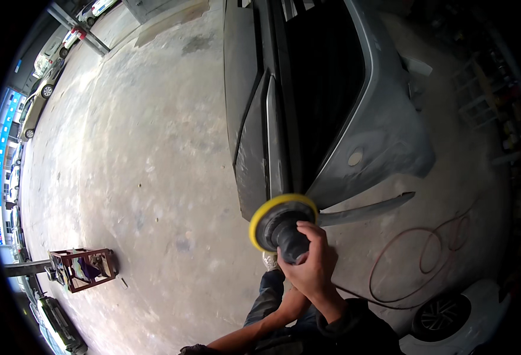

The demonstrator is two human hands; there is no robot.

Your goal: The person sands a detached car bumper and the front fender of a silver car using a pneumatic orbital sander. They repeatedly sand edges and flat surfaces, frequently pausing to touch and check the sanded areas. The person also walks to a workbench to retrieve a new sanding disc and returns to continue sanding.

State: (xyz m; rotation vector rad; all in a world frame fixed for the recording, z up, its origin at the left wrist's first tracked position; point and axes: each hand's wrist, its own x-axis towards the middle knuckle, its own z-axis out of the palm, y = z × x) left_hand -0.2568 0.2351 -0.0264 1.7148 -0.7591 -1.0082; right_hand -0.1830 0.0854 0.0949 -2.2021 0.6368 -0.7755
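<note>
My right hand (315, 264) is wrapped round the black body of a round disc sander (290, 238) with a yellow-rimmed pad. The pad is tilted and its face is turned away from me. Beyond it is a grey, dull-surfaced car body (384, 133) with a dark side window (325, 77). The pad overlaps the near end of the car's side in view; I cannot tell whether they touch. My left hand (296, 302) reaches across from the lower left, behind my right wrist. Its fingers are hidden, so what it holds does not show.
A reddish hose (384, 251) loops over the floor at the right, near a white car's wheel (442, 316). A loose curved trim strip (373, 208) sticks out beside the grey car. A red-framed cart (89, 269) stands left. Parked cars (35, 112) line the far left.
</note>
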